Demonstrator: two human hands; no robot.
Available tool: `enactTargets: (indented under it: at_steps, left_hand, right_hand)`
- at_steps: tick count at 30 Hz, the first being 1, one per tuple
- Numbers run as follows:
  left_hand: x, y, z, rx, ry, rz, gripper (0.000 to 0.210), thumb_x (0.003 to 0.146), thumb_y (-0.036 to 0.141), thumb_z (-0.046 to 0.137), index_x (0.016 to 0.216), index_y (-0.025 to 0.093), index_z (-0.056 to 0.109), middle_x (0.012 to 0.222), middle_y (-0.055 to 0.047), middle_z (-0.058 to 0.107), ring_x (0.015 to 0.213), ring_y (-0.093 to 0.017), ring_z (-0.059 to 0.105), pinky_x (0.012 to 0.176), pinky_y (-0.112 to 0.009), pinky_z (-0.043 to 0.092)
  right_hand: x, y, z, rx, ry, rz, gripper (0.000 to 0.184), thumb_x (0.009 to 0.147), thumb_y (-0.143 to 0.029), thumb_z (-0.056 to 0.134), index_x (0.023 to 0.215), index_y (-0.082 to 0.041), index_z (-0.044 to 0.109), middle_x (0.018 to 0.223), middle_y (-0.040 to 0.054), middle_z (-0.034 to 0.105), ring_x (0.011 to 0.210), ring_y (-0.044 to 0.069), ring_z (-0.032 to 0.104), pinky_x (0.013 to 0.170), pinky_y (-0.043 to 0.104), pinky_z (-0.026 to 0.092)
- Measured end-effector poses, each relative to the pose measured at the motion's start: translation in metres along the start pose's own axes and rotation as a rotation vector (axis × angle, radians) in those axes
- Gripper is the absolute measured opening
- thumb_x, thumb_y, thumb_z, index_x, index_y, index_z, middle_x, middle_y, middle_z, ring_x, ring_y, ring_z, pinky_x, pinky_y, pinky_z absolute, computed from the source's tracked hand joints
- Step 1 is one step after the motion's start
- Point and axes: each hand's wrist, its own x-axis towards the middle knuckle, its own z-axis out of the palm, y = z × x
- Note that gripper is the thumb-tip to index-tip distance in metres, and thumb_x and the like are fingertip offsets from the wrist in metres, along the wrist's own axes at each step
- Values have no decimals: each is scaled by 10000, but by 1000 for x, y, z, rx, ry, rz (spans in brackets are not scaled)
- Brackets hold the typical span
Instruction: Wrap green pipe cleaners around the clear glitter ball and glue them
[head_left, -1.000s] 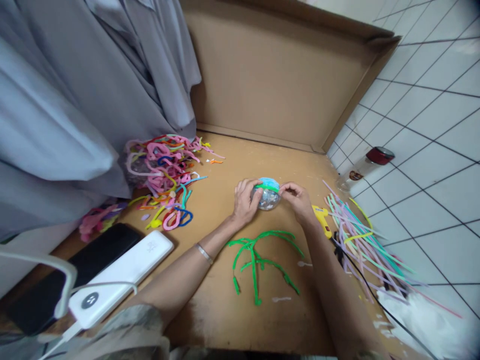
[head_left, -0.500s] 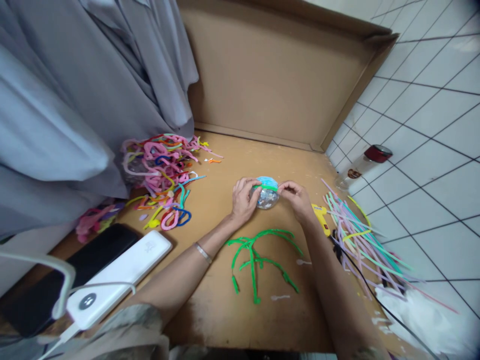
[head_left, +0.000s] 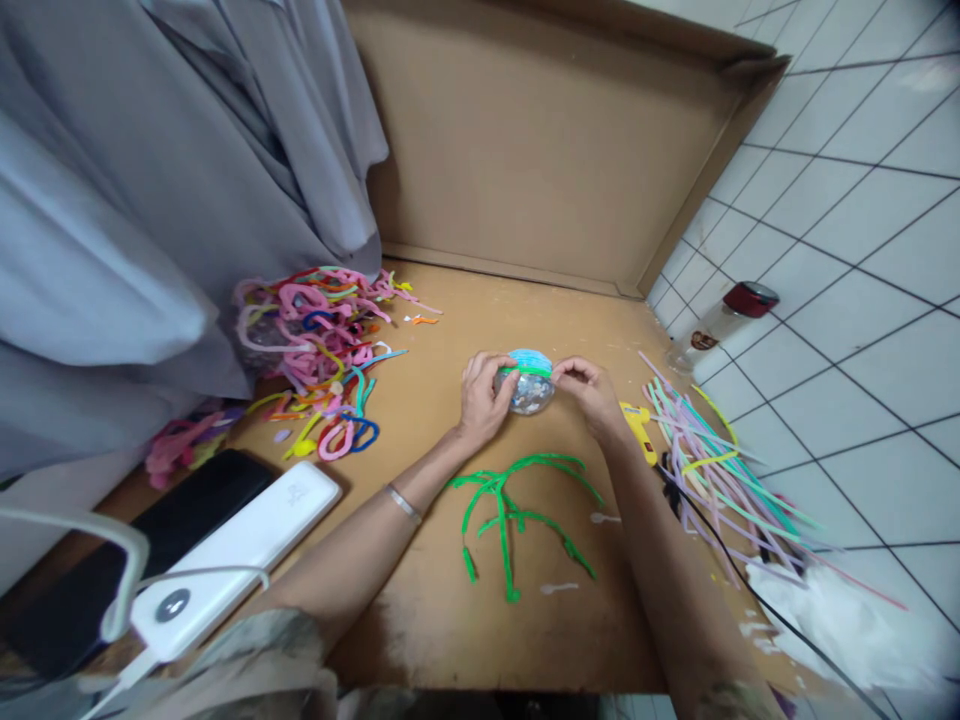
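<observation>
My left hand [head_left: 484,400] grips a round ball [head_left: 532,395] from its left side, thumb in front and fingers over the top. The ball's lower part is clear and silvery, its cap light blue. Across its middle runs a green pipe cleaner [head_left: 536,371], whose right end meets the pinched fingertips of my right hand [head_left: 589,390]. Nearer to me, between my forearms, a branching figure of green pipe cleaners [head_left: 504,500] lies flat on the table [head_left: 420,620].
Tangled coloured pipe cleaners [head_left: 315,330] are heaped at left, near a white power bank [head_left: 247,550] and a black slab [head_left: 172,520]. At right lie a yellow glue gun [head_left: 637,432], straight pipe cleaners [head_left: 705,460] and a clear red-lidded bottle [head_left: 724,325]. Cardboard [head_left: 517,150] stands behind.
The whole view has shifted slightly. Both hands stay at the ball, and the green strip now lies closer against it, with my right fingertips at its right edge.
</observation>
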Motion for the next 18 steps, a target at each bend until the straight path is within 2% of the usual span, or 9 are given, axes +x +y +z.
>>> enactTargets:
  at_steps: [18]
  left_hand:
    - [1,8,-5,77,23,69,261,959,411,445,1017,221,613,1058,-84,609,1058,-221,550,952,-404,430]
  right_hand:
    - [-2,-7,-1,-27,-26,-61,129,647,-338,683,667,-215,650,780,14,646,786,169,570,781,310,437]
